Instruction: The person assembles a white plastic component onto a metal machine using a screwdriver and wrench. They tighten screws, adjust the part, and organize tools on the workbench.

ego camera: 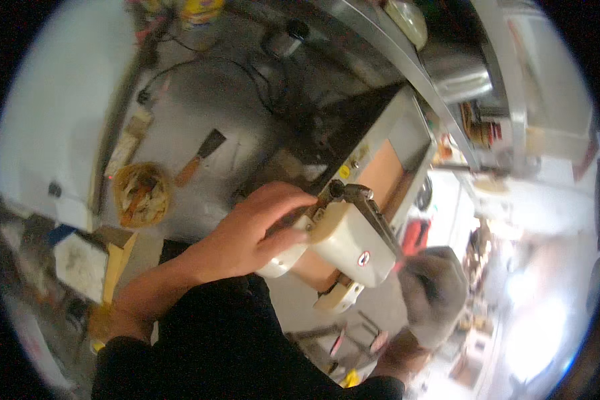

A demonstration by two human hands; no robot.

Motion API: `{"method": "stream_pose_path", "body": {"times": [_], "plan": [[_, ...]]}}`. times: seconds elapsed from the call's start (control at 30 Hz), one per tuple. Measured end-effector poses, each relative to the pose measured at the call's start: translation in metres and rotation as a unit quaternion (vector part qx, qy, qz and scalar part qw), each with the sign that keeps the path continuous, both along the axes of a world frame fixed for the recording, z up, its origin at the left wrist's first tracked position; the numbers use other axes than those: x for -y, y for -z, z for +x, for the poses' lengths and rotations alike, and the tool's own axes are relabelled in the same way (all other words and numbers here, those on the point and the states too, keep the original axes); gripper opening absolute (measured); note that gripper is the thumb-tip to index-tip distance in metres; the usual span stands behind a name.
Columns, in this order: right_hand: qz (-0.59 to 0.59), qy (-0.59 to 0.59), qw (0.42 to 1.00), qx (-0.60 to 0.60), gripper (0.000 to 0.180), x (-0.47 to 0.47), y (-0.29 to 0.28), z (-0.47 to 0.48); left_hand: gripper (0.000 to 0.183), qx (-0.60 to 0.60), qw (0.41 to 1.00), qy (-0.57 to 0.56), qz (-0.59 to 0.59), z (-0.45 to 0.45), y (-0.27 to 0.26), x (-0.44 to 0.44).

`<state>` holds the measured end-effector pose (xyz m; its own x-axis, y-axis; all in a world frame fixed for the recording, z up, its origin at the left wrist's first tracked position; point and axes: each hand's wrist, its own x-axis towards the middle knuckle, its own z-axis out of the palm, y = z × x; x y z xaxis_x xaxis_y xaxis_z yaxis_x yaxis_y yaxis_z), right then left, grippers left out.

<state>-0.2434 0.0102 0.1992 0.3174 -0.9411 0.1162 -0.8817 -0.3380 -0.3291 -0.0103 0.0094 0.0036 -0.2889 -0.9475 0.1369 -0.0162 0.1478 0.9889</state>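
Bare, my left hand (250, 235) curls over the near left end of a machine with a cream-coloured housing (355, 245) and an orange-brown belt (382, 167). Its index finger and thumb reach the housing's edge; what lies under the palm is hidden. A dark metal lever or bracket (375, 212) runs along the housing's far side. My right hand (432, 295), in a grey glove, is at the housing's right end with its fingers bent. Blur hides whether the glove grips anything. A red thing (416, 236) lies just beyond the glove.
On the grey surface at left are a scraper with a wooden handle (187, 170) and a yellowish tub (142, 195) with mixed contents. A black cable (220, 59) curves behind them. A metal shelf edge (405, 55) crosses upper right; several tools (340, 340) lie below the machine.
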Motion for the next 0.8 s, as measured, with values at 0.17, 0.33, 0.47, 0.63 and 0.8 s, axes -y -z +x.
{"method": "stream_pose_path", "body": {"times": [0.17, 0.33, 0.47, 0.63, 0.8], "plan": [[0.035, 0.103, 0.994, -0.018, 0.015, 0.003, 0.017, 0.055, 0.036, -0.080, 0.996, 0.045, -0.003, 0.003, 0.016, 0.028], [0.060, 0.140, 0.987, -0.047, 0.014, 0.001, 0.026, 0.080, 0.030, -0.083, 0.992, 0.093, -0.010, 0.005, 0.017, 0.041], [0.087, 0.149, 0.983, -0.063, 0.015, 0.002, 0.031, 0.087, 0.029, -0.074, 0.991, 0.108, -0.010, 0.004, 0.015, 0.044], [0.093, 0.144, 0.983, -0.064, 0.014, 0.007, 0.037, 0.091, 0.031, -0.064, 0.990, 0.127, -0.015, 0.004, 0.015, 0.045], [0.092, 0.135, 0.983, -0.081, 0.014, 0.011, 0.045, 0.090, 0.035, -0.070, 0.991, 0.093, -0.062, 0.001, 0.018, 0.047]]}}
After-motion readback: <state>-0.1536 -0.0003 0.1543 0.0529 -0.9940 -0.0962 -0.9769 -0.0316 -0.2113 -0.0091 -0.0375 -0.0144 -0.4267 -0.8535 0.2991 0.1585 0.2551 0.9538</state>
